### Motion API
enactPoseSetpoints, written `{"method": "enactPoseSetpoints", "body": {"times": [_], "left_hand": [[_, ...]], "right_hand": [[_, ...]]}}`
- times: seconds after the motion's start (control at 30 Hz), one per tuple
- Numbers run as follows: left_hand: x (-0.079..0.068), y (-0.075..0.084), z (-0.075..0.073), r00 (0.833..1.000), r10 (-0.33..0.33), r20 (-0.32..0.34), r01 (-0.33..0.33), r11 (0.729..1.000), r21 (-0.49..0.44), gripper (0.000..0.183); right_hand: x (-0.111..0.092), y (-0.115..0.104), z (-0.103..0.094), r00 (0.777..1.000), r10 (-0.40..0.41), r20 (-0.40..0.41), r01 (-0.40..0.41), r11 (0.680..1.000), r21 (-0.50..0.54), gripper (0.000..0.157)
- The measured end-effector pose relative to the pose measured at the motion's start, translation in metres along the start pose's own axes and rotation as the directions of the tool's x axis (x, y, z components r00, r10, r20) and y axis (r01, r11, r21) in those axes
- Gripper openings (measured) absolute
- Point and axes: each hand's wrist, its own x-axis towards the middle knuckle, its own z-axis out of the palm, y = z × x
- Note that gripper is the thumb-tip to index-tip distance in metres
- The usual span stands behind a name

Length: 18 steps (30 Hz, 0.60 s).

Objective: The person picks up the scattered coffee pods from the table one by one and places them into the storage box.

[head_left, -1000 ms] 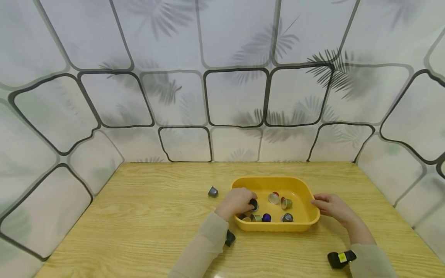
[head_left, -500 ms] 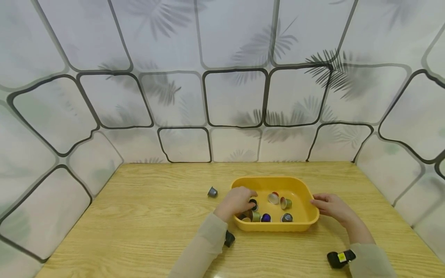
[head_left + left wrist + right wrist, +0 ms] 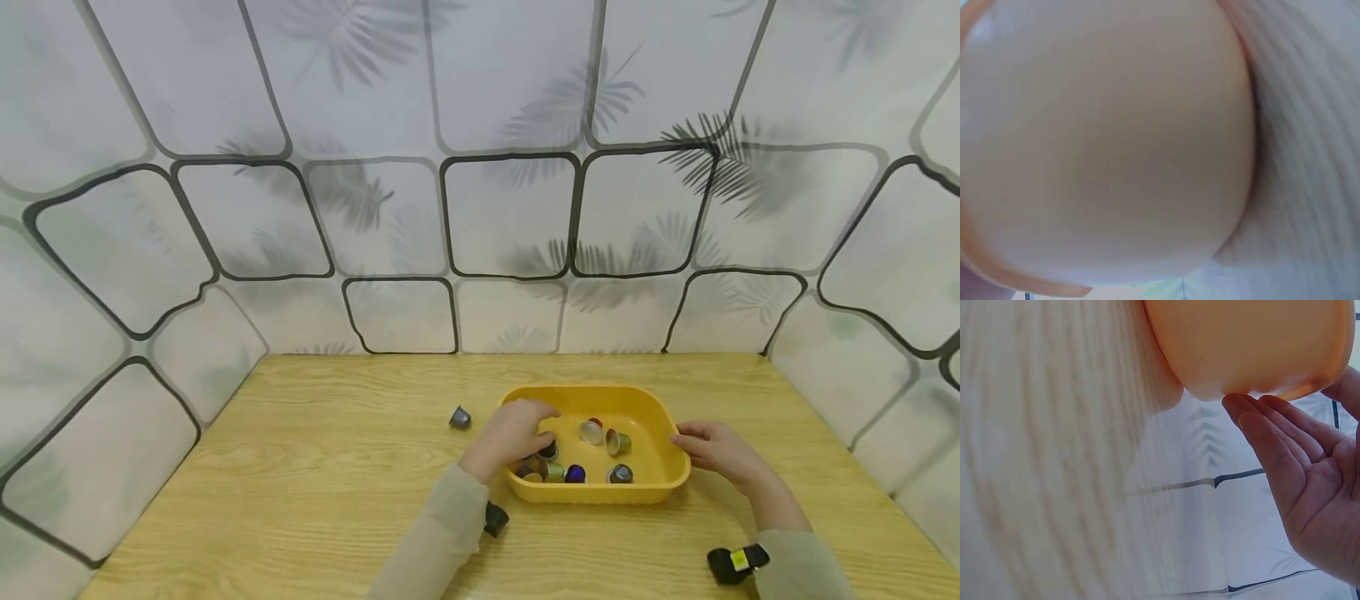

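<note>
A yellow tray (image 3: 600, 493) holds several coffee capsules. My left hand (image 3: 510, 435) reaches over the tray's left end, thumb and index finger apart. Below it lie a black capsule (image 3: 550, 451), a brownish capsule (image 3: 532, 465) and a green capsule (image 3: 554, 472); the hand partly covers this corner. Out at the right end, my right hand (image 3: 722, 455) touches the rim. Its fairly straight fingers rest against the tray's outer wall (image 3: 1254, 344) in the right wrist view, with the thumb near the rim. The tray wall (image 3: 1110, 144) fills most of the left wrist view, and no fingertips show there.
Also in the tray are a blue capsule (image 3: 575, 474), a grey capsule (image 3: 621, 474), a green capsule (image 3: 618, 442) and a white-faced capsule (image 3: 591, 432). One grey capsule (image 3: 461, 418) lies on the wooden table (image 3: 337, 467) left of the tray. A patterned backdrop (image 3: 510, 217) encloses the table.
My left thumb and index finger have spread further apart above the black capsule. A brownish capsule has come into sight beside the green one. The right hand keeps its place.
</note>
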Motion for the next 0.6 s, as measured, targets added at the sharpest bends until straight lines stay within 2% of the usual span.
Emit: {"method": "enactPoseSetpoints", "body": {"times": [0.23, 0.6], "left_hand": [[-0.004, -0.001, -0.008, 0.999, 0.008, -0.038, -0.008, 1.0, 0.02, 0.031], [-0.024, -0.012, -0.03, 0.994, -0.051, -0.093, 0.047, 0.998, -0.043, 0.03]], "right_hand": [[-0.001, 0.0, 0.001, 1.0, -0.008, 0.005, 0.008, 1.0, 0.007, 0.055], [0.0, 0.0, 0.0, 1.0, -0.01, 0.01, 0.01, 1.0, 0.003, 0.055]]}}
